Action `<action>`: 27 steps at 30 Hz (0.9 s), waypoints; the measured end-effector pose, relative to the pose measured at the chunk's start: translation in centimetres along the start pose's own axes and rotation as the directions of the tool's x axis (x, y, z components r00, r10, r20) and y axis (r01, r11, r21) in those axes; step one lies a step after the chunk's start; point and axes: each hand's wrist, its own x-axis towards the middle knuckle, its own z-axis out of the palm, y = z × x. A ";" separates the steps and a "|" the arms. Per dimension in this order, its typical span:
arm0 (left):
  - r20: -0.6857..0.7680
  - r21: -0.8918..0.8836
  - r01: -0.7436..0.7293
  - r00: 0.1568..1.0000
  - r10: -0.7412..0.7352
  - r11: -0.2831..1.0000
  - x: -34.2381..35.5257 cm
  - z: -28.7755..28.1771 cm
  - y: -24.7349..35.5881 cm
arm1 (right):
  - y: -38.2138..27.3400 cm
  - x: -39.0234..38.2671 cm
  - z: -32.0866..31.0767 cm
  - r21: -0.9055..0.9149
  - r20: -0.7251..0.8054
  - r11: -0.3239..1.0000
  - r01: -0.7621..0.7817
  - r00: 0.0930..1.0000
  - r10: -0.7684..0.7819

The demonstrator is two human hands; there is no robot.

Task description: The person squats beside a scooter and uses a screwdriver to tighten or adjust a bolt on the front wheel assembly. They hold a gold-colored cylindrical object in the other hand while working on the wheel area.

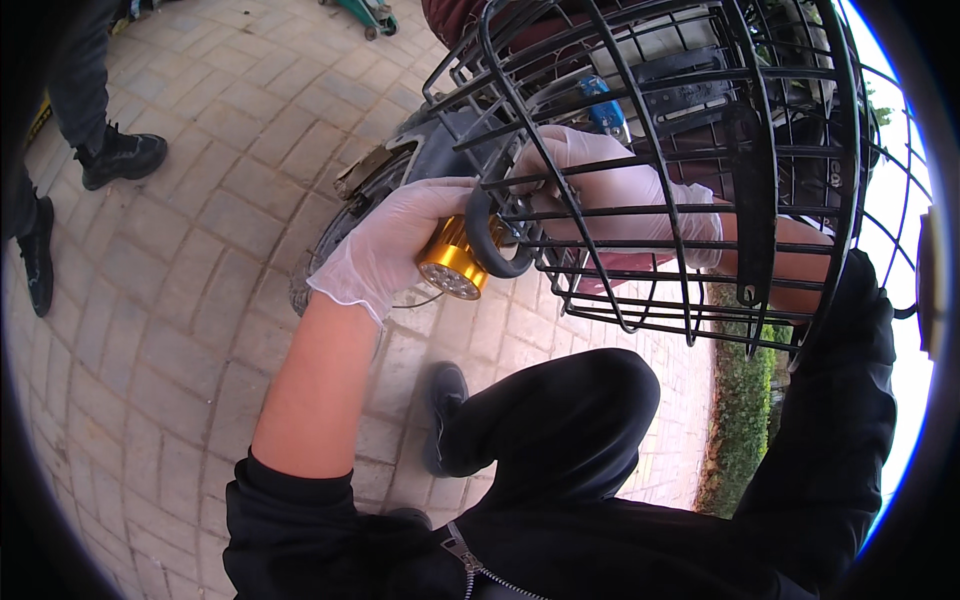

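Observation:
My left hand (385,240), in a translucent glove, grips a gold cylindrical lamp (452,265) with several LEDs on its face. A curved black rubber piece (508,262) arches down beside it. My gloved right hand (600,185) is behind the bars of a black wire basket (680,325), its fingers bent at the metal fitting by the lamp; what they hold is hidden. The basket hangs over a vehicle's dark front fender (432,140). A blue object (603,104) shows through the bars above my right hand.
Another person's legs and dark shoes (125,155) stand on the paving (200,330) at left. A green wheeled item (360,15) is at the top. My bent knee is below the basket. A hedge (740,440) runs along the right.

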 end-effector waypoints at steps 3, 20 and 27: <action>0.044 -0.021 0.002 0.999 -0.001 1.000 0.1 0.1 0.0 | 0.1 -0.1 0.0 0.048 -0.034 0.996 0.079 0.996 -0.078; -0.068 -0.079 0.216 0.973 -0.221 0.973 1.0 0.7 1.0 | -4.1 0.5 -3.9 0.403 0.015 0.880 -0.250 0.964 0.267; -0.111 -0.015 0.183 0.977 -0.183 0.983 1.0 0.5 0.4 | -2.5 0.3 -1.0 0.530 0.059 0.769 -0.358 0.920 0.388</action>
